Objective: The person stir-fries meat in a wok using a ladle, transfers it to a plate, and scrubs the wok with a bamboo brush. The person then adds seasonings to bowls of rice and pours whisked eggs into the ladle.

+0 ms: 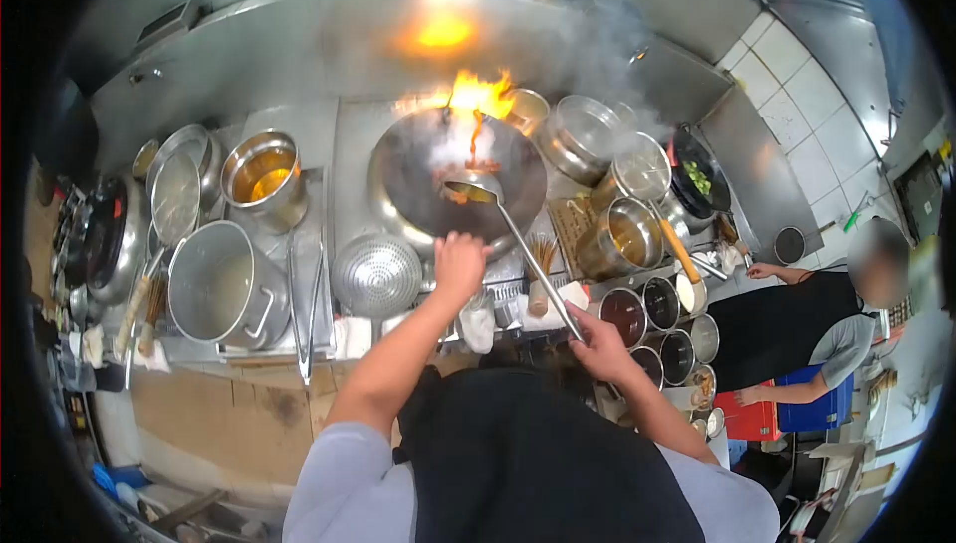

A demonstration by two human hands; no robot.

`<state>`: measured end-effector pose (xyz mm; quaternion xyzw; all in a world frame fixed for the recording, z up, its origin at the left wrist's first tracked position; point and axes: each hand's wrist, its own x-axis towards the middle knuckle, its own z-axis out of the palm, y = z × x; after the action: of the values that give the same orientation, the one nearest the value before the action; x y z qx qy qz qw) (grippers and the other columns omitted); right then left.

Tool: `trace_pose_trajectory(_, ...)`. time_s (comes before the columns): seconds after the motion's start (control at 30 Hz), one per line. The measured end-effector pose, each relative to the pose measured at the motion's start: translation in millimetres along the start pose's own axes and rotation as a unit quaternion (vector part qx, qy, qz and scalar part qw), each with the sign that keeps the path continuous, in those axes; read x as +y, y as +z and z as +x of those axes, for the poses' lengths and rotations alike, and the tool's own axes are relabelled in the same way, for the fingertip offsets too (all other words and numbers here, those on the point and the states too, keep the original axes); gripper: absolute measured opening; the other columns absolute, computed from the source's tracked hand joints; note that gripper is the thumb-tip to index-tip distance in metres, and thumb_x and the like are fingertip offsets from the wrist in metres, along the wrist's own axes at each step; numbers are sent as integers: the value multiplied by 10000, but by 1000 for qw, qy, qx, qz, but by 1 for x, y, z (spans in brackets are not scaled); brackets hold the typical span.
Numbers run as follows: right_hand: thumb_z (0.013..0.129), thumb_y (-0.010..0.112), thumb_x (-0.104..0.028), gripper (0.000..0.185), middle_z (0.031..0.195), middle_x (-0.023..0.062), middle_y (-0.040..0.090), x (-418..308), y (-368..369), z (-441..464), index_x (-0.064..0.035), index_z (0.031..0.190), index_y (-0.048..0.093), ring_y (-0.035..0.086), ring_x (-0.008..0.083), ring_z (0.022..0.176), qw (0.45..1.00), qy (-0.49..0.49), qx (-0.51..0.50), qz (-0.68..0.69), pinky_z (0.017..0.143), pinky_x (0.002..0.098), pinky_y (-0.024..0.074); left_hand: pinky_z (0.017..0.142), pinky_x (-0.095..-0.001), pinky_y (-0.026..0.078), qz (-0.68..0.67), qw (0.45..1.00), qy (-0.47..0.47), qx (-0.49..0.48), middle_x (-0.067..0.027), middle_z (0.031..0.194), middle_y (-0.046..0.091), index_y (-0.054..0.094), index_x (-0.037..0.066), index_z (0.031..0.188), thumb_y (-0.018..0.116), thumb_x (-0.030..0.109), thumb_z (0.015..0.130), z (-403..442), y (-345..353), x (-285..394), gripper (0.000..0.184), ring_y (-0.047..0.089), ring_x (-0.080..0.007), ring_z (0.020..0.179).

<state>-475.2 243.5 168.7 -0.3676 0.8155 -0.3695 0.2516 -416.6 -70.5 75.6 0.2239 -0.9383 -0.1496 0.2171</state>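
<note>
My left hand (460, 264) is closed at the near rim of a large dark wok (408, 169), its fingertips partly hidden by the knuckles. In my right hand (599, 346) is the handle of a long metal ladle (518, 236), whose bowl (473, 186) is over the middle of the wok. Reddish-brown food (478, 164) shows in the wok beyond the ladle bowl, partly veiled by smoke. High flames (480, 95) flare at the wok's far edge. Below my left hand hangs a white cloth (478, 326).
A perforated strainer (376, 274) lies left of the wok, beside tongs (304, 319) and a tall pot (224, 284). A pot of amber liquid (267, 179) stands behind. Several seasoning containers (660, 302) are at right, near another person (787, 329) in a black apron.
</note>
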Motion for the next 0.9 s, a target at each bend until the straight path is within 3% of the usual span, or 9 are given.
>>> trace_pose_trajectory(0.1, 888, 641, 62, 705, 1100, 25, 674, -31, -25, -13, -83, 1564, 503, 559, 75, 885, 994, 68, -82, 2, 808, 244, 497, 1042, -516, 405, 6, 997, 54, 59, -156, 1342, 660, 618, -6, 1374, 678, 351, 967, -12, -3, 9, 545, 565, -359, 1299)
trace_pose_trajectory(0.23, 883, 641, 59, 681, 1020, 45, 668, 4, -37, 26, -59, 1543, 522, 583, 111, 845, 995, 6, -84, -62, 782, 273, 517, 1155, -569, 346, -58, 997, 46, 18, -202, 1469, 578, 525, -20, 1467, 737, 413, 919, -80, 5, 22, 730, 487, -363, 1413)
trace_pose_trajectory(0.3, 881, 645, 62, 670, 1035, 94, 688, 17, -40, 71, -28, 1532, 518, 621, 147, 877, 991, 36, -77, -103, 819, 296, 532, 1143, -592, 334, -150, 970, -169, -94, -240, 1511, 536, 434, -28, 1540, 813, 533, 824, -102, 34, 8, 985, 456, -404, 1442)
trace_pose_trajectory(0.43, 869, 640, 19, 709, 1080, 188, 726, 62, -10, 144, -68, 1558, 494, 698, 253, 912, 989, 110, -7, 99, 889, 357, 555, 1183, -655, 286, -86, 943, -260, -187, -267, 1505, 537, 389, -1, 1581, 827, 642, 760, -110, 58, -1, 1132, 416, -427, 1482)
trace_pose_trajectory(0.5, 867, 625, 20, 706, 1256, 255, 705, 77, 7, 169, -13, 1556, 472, 714, 291, 1023, 981, -113, 153, 45, 956, 364, 537, 1197, -682, 249, -74, 940, -215, -255, -271, 1531, 518, 342, 41, 1621, 829, 695, 725, -104, 64, 6, 1211, 395, -447, 1496)
trace_pose_trajectory(0.53, 871, 637, 14, 673, 1388, 273, 649, 77, 8, 174, 2, 1530, 497, 702, 312, 1145, 985, -86, 143, 43, 1011, 360, 516, 1177, -711, 250, -92, 936, -210, -267, -263, 1498, 550, 389, 70, 1601, 821, 677, 741, -98, 61, 15, 1138, 441, -431, 1463)
trace_pose_trajectory(0.63, 874, 645, 15, 657, 1364, 256, 666, 79, 1, 187, 1, 1517, 513, 706, 312, 1136, 995, -76, 44, 37, 1008, 354, 516, 1147, -733, 264, -79, 922, -215, -313, -235, 1427, 615, 438, 81, 1565, 809, 633, 780, -88, 82, 12, 1029, 518, -404, 1395)
trace_pose_trajectory(0.8, 880, 658, 18, 673, 1347, 221, 685, 42, -53, 127, -41, 1535, 513, 697, 220, 1144, 993, -36, -103, 41, 992, 327, 520, 963, -471, 527, -209, 917, -291, -176, -327, 1153, 692, 517, 32, 1293, 848, 399, 840, -82, 63, -3, 670, 662, -498, 1097)
trace_pose_trajectory(0.9, 880, 648, 59, 680, 1365, 179, 683, 69, -58, 132, -49, 1538, 514, 670, 194, 1189, 987, -58, -127, 80, 1004, 321, 517, 944, -502, 555, -316, 888, -331, -52, -243, 1231, 664, 459, 53, 1291, 818, 334, 905, -105, 42, -29, 597, 696, -427, 1093)
